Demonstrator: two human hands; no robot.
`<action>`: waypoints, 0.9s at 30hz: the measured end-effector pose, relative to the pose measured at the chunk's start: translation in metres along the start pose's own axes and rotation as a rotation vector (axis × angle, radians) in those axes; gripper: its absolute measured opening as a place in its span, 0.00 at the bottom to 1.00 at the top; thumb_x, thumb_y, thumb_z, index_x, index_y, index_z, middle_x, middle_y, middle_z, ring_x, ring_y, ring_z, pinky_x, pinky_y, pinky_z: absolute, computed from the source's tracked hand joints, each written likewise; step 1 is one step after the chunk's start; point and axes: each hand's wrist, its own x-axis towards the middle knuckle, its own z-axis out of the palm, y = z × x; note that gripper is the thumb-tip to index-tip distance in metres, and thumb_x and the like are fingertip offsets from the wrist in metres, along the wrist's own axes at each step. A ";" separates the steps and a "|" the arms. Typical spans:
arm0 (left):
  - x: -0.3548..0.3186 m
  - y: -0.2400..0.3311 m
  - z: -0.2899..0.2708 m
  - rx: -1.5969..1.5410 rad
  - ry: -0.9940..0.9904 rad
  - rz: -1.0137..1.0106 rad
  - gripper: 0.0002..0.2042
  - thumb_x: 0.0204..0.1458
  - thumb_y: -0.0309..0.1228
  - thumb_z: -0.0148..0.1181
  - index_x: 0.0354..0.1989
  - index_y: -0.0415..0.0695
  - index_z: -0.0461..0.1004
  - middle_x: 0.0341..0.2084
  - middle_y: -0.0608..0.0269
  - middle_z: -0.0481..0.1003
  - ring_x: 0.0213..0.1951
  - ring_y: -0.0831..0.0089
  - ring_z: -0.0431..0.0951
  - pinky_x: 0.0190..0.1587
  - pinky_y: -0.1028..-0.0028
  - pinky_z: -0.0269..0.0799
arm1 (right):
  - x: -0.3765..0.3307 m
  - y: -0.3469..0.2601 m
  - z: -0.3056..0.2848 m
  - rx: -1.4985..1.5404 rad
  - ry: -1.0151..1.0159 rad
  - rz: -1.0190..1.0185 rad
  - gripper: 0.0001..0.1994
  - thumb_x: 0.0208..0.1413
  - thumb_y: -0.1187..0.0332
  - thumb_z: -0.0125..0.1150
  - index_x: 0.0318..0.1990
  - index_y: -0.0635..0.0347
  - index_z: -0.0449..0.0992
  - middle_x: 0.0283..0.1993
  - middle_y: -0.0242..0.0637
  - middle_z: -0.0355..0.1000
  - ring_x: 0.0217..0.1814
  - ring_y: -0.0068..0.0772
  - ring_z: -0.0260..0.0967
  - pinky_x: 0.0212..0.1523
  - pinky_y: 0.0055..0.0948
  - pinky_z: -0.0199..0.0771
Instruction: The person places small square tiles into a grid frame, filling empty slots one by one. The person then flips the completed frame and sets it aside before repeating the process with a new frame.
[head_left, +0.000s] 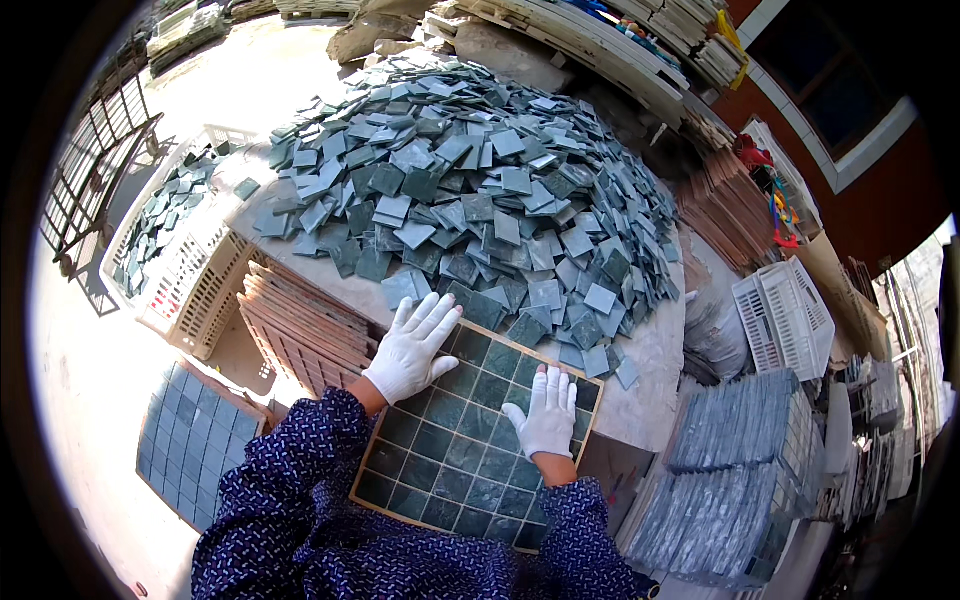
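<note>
The left hand [410, 350] in a white glove lies flat and open on the top left corner of a tile tray [470, 440]. The right hand [548, 412], also gloved, lies flat and open near the tray's right edge. Neither hand grips anything. The tray is full of dark green square tiles set in neat rows, and it rests on the near edge of the worktop [655, 350]. Just behind it is a big heap of loose tiles [480, 190]. I think the tray could slip off the worktop edge if the hands push too hard. Loose tiles from the heap could also slide down onto the neat rows and knock them crooked.
</note>
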 end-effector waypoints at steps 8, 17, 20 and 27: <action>0.012 0.021 0.014 0.111 -0.181 0.201 0.32 0.54 0.50 0.52 0.64 0.46 0.61 0.65 0.58 0.60 0.67 0.61 0.57 0.68 0.54 0.44 | -0.005 -0.023 -0.003 0.260 -0.021 -0.326 0.44 0.49 0.44 0.61 0.66 0.66 0.56 0.70 0.53 0.52 0.73 0.51 0.47 0.72 0.46 0.42; -0.084 0.054 -0.020 0.077 -0.318 0.034 0.37 0.51 0.52 0.53 0.63 0.36 0.59 0.65 0.46 0.58 0.67 0.51 0.54 0.69 0.48 0.38 | -0.064 0.058 0.003 0.103 0.000 0.139 0.44 0.53 0.47 0.59 0.68 0.69 0.50 0.72 0.56 0.46 0.74 0.58 0.41 0.72 0.53 0.37; -0.118 0.071 -0.031 0.075 -0.338 0.088 0.36 0.50 0.53 0.53 0.61 0.36 0.63 0.62 0.48 0.63 0.65 0.53 0.58 0.67 0.46 0.41 | -0.095 0.022 -0.010 0.085 -0.021 0.091 0.45 0.50 0.45 0.60 0.67 0.70 0.53 0.72 0.56 0.47 0.74 0.57 0.40 0.72 0.53 0.36; -0.134 0.081 -0.035 0.021 -0.378 0.096 0.32 0.49 0.43 0.57 0.61 0.38 0.64 0.61 0.49 0.64 0.65 0.54 0.60 0.68 0.46 0.42 | -0.107 -0.070 -0.011 0.327 -0.124 -0.341 0.44 0.48 0.42 0.59 0.65 0.67 0.58 0.70 0.53 0.53 0.73 0.49 0.47 0.72 0.47 0.42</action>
